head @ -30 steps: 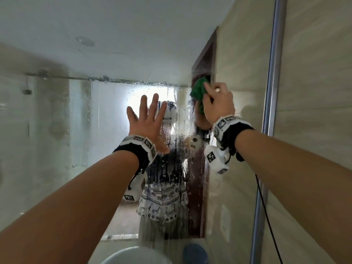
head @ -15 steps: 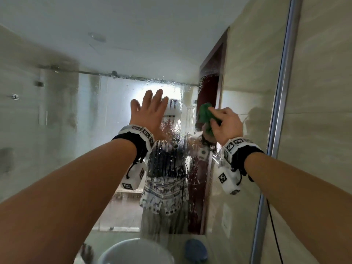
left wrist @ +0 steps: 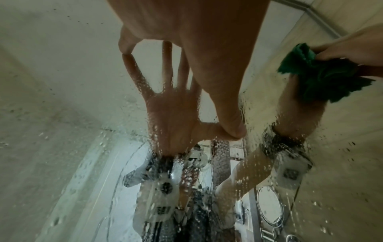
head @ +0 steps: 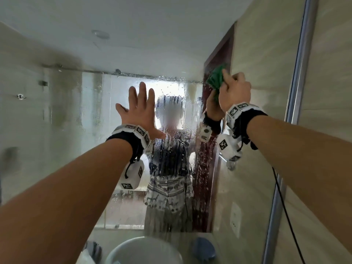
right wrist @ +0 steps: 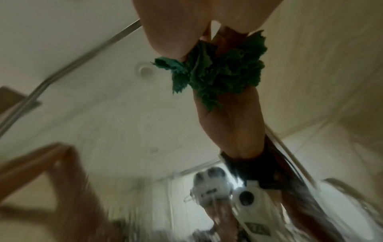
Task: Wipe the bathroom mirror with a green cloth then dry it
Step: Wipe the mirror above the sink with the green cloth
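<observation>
- Two hands were raised to the wet, droplet-streaked bathroom mirror (head: pixel 66 121): the left hand (head: pixel 140 111) was laid flat on the glass with fingers straight and spread, grasping nothing, while the right hand (head: pixel 233 92) was clenched round the crumpled green cloth (head: pixel 216 79).
- The cloth was pressed against the glass high up, near the mirror's right edge beside the silver metal frame strip (head: pixel 297 82).
- Much of the glass lower down and to the left was seen beaded with water, so the wiping step was judged far from finished and drying not yet begun.
- For good wiping, the cloth would best be spread flatter under the palm, since only a bunched wad was offered to the glass.
- Overlapping passes from the top downward would be advised, so that run-off was caught by later strokes.
- The bracing palm would probably leave a print, so that patch should be wiped last.
- A white round basin (head: pixel 144 250) was seen below.
</observation>
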Action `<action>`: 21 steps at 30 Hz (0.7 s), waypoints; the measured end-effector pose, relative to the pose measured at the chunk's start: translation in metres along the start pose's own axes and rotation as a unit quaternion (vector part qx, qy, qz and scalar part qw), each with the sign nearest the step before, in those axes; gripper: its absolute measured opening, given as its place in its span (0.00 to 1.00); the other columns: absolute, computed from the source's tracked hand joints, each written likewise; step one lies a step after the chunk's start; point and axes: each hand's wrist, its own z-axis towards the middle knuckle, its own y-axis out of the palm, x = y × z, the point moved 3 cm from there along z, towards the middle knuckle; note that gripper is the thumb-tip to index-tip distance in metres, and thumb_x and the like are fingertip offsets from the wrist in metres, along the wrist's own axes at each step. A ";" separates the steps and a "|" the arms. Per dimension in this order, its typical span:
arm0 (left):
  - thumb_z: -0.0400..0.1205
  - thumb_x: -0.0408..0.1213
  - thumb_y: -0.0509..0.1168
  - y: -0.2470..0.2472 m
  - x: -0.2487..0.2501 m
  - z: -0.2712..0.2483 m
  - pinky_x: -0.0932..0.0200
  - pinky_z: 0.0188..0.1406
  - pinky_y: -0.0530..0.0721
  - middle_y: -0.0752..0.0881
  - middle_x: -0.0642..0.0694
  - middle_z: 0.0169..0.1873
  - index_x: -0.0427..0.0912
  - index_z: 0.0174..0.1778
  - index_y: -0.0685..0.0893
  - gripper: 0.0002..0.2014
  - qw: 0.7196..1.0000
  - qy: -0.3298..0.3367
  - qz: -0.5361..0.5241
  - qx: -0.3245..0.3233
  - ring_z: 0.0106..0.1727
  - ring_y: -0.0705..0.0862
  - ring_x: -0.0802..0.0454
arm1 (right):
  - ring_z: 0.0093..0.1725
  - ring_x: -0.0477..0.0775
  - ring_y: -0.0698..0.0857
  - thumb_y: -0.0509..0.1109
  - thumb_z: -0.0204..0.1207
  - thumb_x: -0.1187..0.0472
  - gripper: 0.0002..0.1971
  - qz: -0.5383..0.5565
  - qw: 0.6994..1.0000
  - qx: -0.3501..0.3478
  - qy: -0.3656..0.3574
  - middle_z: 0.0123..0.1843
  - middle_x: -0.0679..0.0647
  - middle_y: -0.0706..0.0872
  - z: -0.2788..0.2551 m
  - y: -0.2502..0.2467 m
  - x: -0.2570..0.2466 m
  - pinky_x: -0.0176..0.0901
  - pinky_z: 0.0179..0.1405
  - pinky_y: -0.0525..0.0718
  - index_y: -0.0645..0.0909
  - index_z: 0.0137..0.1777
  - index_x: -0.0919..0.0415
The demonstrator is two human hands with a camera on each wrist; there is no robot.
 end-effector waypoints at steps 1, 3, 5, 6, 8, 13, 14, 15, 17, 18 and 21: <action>0.58 0.74 0.75 0.000 0.000 0.000 0.18 0.73 0.53 0.25 0.45 0.82 0.48 0.84 0.30 0.74 1.000 0.001 0.002 0.000 0.84 0.31 0.37 | 0.63 0.64 0.73 0.57 0.85 0.58 0.23 -0.002 0.999 -0.008 -0.037 0.66 0.58 0.75 -0.008 0.003 -0.003 0.44 0.54 0.74 0.71 0.79 0.44; 0.58 0.74 0.74 0.000 0.000 -0.001 0.18 0.73 0.53 0.25 0.45 0.82 0.48 0.83 0.29 0.74 1.000 0.003 0.005 -0.002 0.84 0.31 0.37 | 0.61 0.63 0.74 0.59 0.84 0.58 0.22 -0.009 0.991 -0.030 -0.127 0.63 0.57 0.78 -0.029 0.012 -0.010 0.46 0.58 0.76 0.74 0.77 0.46; 0.58 0.74 0.74 0.000 0.000 0.000 0.17 0.73 0.54 0.25 0.45 0.82 0.48 0.83 0.29 0.74 1.000 0.004 0.002 -0.005 0.84 0.31 0.37 | 0.59 0.60 0.75 0.63 0.83 0.57 0.22 -0.014 0.979 -0.067 -0.193 0.61 0.55 0.80 -0.052 0.023 -0.012 0.55 0.62 0.80 0.75 0.76 0.46; 0.58 0.74 0.74 0.000 0.000 -0.001 0.17 0.73 0.54 0.25 0.45 0.82 0.48 0.83 0.28 0.74 1.000 0.004 0.000 -0.007 0.84 0.31 0.37 | 0.59 0.58 0.75 0.64 0.82 0.57 0.22 -0.015 0.973 -0.088 -0.211 0.60 0.54 0.80 -0.065 0.027 -0.012 0.57 0.62 0.81 0.75 0.76 0.46; 0.58 0.74 0.74 -0.001 0.001 -0.001 0.17 0.72 0.53 0.24 0.45 0.82 0.48 0.83 0.28 0.75 1.000 0.004 -0.001 -0.010 0.84 0.31 0.37 | 0.60 0.56 0.74 0.65 0.82 0.56 0.22 -0.026 0.962 -0.130 -0.240 0.60 0.52 0.80 -0.089 0.031 -0.010 0.56 0.64 0.80 0.75 0.76 0.44; 0.57 0.75 0.74 -0.001 -0.001 -0.001 0.16 0.72 0.53 0.24 0.44 0.81 0.47 0.83 0.28 0.75 1.000 0.008 -0.006 -0.015 0.84 0.29 0.36 | 0.61 0.57 0.75 0.66 0.80 0.55 0.22 -0.069 0.924 -0.185 -0.326 0.60 0.50 0.80 -0.113 0.030 -0.001 0.52 0.58 0.80 0.77 0.74 0.43; 0.57 0.75 0.74 -0.002 -0.001 -0.001 0.16 0.72 0.53 0.24 0.44 0.81 0.47 0.83 0.28 0.75 1.000 0.009 -0.006 -0.017 0.83 0.29 0.36 | 0.59 0.56 0.75 0.65 0.80 0.55 0.22 -0.074 0.920 -0.191 -0.334 0.59 0.50 0.80 -0.112 0.031 0.002 0.52 0.58 0.80 0.78 0.73 0.43; 0.57 0.75 0.74 -0.002 -0.001 -0.001 0.16 0.72 0.53 0.24 0.44 0.81 0.47 0.83 0.28 0.75 1.000 0.011 -0.007 -0.018 0.83 0.29 0.36 | 0.58 0.55 0.75 0.64 0.80 0.54 0.21 -0.070 0.920 -0.193 -0.332 0.58 0.49 0.80 -0.110 0.033 0.005 0.52 0.58 0.80 0.78 0.73 0.43; 0.57 0.75 0.74 -0.002 -0.002 0.000 0.16 0.72 0.53 0.23 0.44 0.81 0.47 0.83 0.27 0.75 1.000 0.013 -0.008 -0.022 0.83 0.29 0.36 | 0.55 0.53 0.74 0.64 0.81 0.56 0.21 -0.037 0.944 -0.166 -0.283 0.57 0.49 0.81 -0.101 0.031 0.006 0.53 0.60 0.80 0.78 0.73 0.44; 0.57 0.75 0.74 -0.001 -0.003 0.000 0.16 0.73 0.53 0.23 0.44 0.81 0.47 0.83 0.27 0.75 1.000 0.014 -0.008 -0.024 0.83 0.29 0.36 | 0.55 0.52 0.74 0.64 0.81 0.57 0.21 -0.013 0.963 -0.129 -0.236 0.57 0.50 0.81 -0.094 0.028 0.008 0.53 0.60 0.80 0.77 0.74 0.45; 0.57 0.76 0.72 0.000 -0.004 0.001 0.17 0.73 0.53 0.22 0.44 0.81 0.47 0.83 0.26 0.75 1.000 0.014 -0.004 -0.024 0.83 0.29 0.36 | 0.52 0.53 0.76 0.63 0.83 0.57 0.21 0.018 0.998 0.002 -0.064 0.58 0.55 0.80 -0.065 0.016 0.011 0.44 0.50 0.79 0.75 0.76 0.46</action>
